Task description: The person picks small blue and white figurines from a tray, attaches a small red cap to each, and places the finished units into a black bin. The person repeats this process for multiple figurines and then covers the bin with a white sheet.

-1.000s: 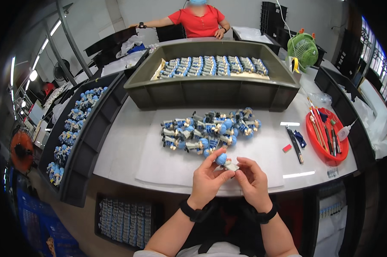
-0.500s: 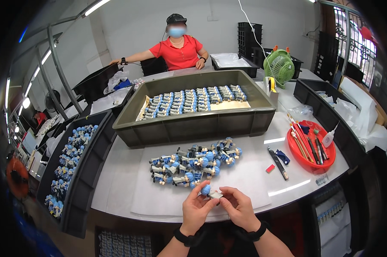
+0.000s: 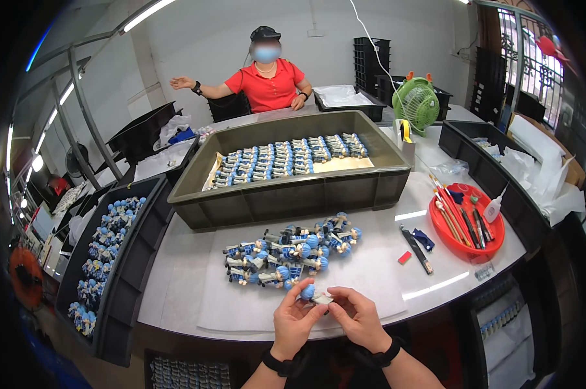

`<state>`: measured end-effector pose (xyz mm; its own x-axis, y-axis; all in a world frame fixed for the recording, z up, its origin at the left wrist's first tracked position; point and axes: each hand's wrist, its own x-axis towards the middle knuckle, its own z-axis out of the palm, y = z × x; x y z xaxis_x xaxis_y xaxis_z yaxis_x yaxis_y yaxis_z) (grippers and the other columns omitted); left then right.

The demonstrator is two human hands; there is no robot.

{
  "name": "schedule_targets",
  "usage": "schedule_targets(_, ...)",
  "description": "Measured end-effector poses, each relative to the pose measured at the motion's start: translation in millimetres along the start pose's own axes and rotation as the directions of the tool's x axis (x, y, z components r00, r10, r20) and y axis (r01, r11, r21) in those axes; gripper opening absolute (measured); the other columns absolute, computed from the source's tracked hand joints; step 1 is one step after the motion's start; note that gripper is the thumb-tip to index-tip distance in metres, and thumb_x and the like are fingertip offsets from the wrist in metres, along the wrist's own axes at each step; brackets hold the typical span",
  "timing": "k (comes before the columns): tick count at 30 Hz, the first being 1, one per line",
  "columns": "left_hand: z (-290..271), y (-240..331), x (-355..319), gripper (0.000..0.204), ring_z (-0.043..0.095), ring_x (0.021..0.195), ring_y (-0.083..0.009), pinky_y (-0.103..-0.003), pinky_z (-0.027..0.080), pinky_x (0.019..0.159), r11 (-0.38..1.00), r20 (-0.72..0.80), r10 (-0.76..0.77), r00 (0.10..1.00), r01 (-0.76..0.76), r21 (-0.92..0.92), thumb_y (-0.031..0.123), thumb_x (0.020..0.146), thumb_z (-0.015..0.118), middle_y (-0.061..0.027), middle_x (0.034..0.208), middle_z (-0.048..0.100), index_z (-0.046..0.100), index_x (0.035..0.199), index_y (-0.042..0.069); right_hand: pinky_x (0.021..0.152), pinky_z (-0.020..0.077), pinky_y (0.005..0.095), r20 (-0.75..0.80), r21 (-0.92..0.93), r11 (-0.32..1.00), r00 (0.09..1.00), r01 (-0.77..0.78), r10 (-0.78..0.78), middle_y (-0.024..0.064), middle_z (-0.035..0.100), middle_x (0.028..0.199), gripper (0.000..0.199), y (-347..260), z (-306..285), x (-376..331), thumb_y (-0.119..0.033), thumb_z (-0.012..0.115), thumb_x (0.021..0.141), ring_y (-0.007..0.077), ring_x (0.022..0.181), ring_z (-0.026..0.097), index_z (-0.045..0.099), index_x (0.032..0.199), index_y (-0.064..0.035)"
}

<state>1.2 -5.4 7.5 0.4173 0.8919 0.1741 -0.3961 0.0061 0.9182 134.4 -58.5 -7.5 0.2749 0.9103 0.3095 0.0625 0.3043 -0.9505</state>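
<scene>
Desk (image 3: 166, 285), one: white, glossy, its near edge running just below my hands.
Crate (image 3: 293, 202), one: large, olive-grey, set across the middle of the desk toward the far edge; holds figurines in rows (image 3: 260, 162), heads blue, with a cream liner (image 3: 345, 165) bare toward the near right corner.
Left bin (image 3: 134, 279), one: long, black, along the left edge of the desk; holds loose clusters of blue-headed figurines (image 3: 105, 243).
Right bin (image 3: 516, 211), one: black, along the right edge; white plastic wrapping lies in and over it.
Sheet (image 3: 234, 314), one: white, flat, reaching almost to the near edge.
Pile of figurines (image 3: 293, 254), one: blue, white and dark, lying on the sheet between the crate and my hands.
Fan (image 3: 417, 106), one: green, beyond the crate's far right corner.
Basin (image 3: 453, 244), one: red, round, near the right edge; holds brushes (image 3: 450, 211) and a white squeeze bottle (image 3: 492, 209).
Hands, two: my left hand (image 3: 294, 322), thumb and fingers closed about the figurine; my right hand (image 3: 358, 321), fingertips pinching its pale end.
Tool (image 3: 416, 249), one: black, slim, left of the basin.
Figurine (image 3: 308, 293), one: blue head, pale body, held above the sheet by the near edge.
Scrap (image 3: 424, 240), one: dark blue, beside the tool.
Block (image 3: 404, 257), one: red, small, left of the tool.
</scene>
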Motion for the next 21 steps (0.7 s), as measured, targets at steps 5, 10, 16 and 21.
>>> schedule_targets(5,-2.3,3.1,-3.3,0.055,0.052,0.107,-0.0188,-0.031,0.051,0.086,1.000,-0.025,-0.005,1.000,0.006,0.021,-0.011,0.077,0.064,-0.0136,0.127,0.047,0.043,0.127,-0.002,0.071,0.0504,0.0259,0.025,-0.062,0.998,0.999,-0.030,0.031,0.0114,0.063,0.093,0.025,-10.5,2.2,-1.5,-0.008,0.060,0.086,0.0150,0.082,0.062,0.057,0.110,0.0010)
schedule_targets(10,0.5,0.6,-1.8,0.054,0.055,0.101,-0.0176,-0.030,0.052,0.085,1.000,-0.032,0.018,0.999,-0.017,0.018,-0.010,0.078,0.064,-0.0125,0.118,0.050,0.042,0.127,-0.005,0.069,0.0505,0.0257,0.021,-0.062,0.998,1.000,0.005,-0.004,0.0112,0.062,0.091,0.024,-4.7,0.3,-0.9,-0.007,0.060,0.086,0.0151,0.080,0.063,0.057,0.108,0.0013)
schedule_targets(16,-0.2,0.6,-2.3,0.054,0.054,0.102,-0.0172,-0.030,0.052,0.084,1.000,-0.010,0.021,1.000,-0.021,0.015,-0.009,0.078,0.064,-0.0125,0.118,0.049,0.041,0.126,-0.005,0.069,0.0505,0.0258,0.022,-0.071,0.997,1.000,0.007,-0.005,0.0113,0.062,0.090,0.023,-5.0,0.1,-1.1,-0.007,0.059,0.086,0.0154,0.079,0.063,0.058,0.108,0.0015)
schedule_targets(21,-0.8,0.4,-2.5,0.054,0.054,0.101,-0.0168,-0.029,0.052,0.084,1.000,-0.015,0.024,1.000,-0.024,0.010,-0.010,0.078,0.064,-0.0111,0.114,0.050,0.042,0.126,-0.004,0.069,0.0507,0.0264,0.020,-0.064,0.998,1.000,0.008,-0.007,0.0117,0.062,0.091,0.023,-5.6,1.5,-0.1,-0.006,0.059,0.086,0.0158,0.079,0.063,0.058,0.107,0.0015)
